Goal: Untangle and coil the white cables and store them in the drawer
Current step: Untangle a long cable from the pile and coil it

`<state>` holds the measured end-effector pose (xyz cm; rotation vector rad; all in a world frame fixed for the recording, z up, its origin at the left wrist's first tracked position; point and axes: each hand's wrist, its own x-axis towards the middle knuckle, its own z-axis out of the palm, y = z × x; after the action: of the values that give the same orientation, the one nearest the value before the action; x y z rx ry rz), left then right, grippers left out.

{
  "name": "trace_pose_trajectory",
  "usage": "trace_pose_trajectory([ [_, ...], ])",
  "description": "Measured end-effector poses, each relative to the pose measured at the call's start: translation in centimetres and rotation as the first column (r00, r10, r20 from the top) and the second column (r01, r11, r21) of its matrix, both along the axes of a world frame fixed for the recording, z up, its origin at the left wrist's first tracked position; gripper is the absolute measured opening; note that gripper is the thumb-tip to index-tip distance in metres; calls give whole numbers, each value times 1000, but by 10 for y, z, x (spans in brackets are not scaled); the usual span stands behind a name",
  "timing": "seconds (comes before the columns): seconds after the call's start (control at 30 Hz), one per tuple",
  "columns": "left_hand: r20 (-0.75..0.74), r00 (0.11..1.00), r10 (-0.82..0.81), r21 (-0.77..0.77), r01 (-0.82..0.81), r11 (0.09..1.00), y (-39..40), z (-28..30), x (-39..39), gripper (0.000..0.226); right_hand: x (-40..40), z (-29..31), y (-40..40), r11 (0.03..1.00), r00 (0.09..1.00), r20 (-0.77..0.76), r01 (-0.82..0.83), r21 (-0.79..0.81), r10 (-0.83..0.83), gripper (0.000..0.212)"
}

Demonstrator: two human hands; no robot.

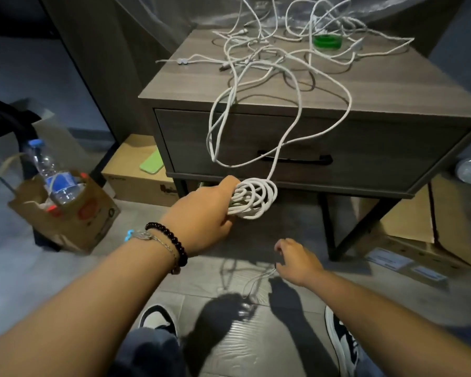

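My left hand (206, 213) grips a small coil of white cable (252, 198) in front of the nightstand, below its drawer. From the coil, loose cable runs up over the drawer front to a tangle of white cables (267, 47) on the nightstand top. The drawer (365, 156) is closed and has a black handle (297, 158). Lower down, my right hand (297, 263) hangs over the floor with curled fingers and seems to pinch a thin cable end (259, 281) that trails down to the floor.
A green ring-shaped object (327, 41) lies among the cables on the nightstand (191, 83). A paper bag (65, 210) with a water bottle stands on the floor to the left. Cardboard boxes (131, 170) sit beside and under the nightstand.
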<state>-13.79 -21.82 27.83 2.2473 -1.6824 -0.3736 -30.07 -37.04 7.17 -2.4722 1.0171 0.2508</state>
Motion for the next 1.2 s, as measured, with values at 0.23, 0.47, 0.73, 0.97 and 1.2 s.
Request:
trace_pose_trajectory([
  [0.23,62,998,-15,89,9,996,-18,-21,9,33,2,-77,-28,980,988,-146,78,182,-52,42],
  [0.47,71,997,-35,100,28,995,-28,-32,16,27,19,-135,-51,939,952,-283,201,280,-119,65],
  [0.73,37,998,-54,90,50,995,-37,-31,17,39,13,-175,-64,946,931,-345,215,244,-122,66],
  [0.97,31,997,-72,81,69,994,-35,-31,18,34,-13,-189,-49,948,966,-206,206,243,-157,20],
  [1.2,34,996,-80,79,77,994,-32,-30,19,33,-29,-190,-31,977,939,-327,160,138,-107,11],
])
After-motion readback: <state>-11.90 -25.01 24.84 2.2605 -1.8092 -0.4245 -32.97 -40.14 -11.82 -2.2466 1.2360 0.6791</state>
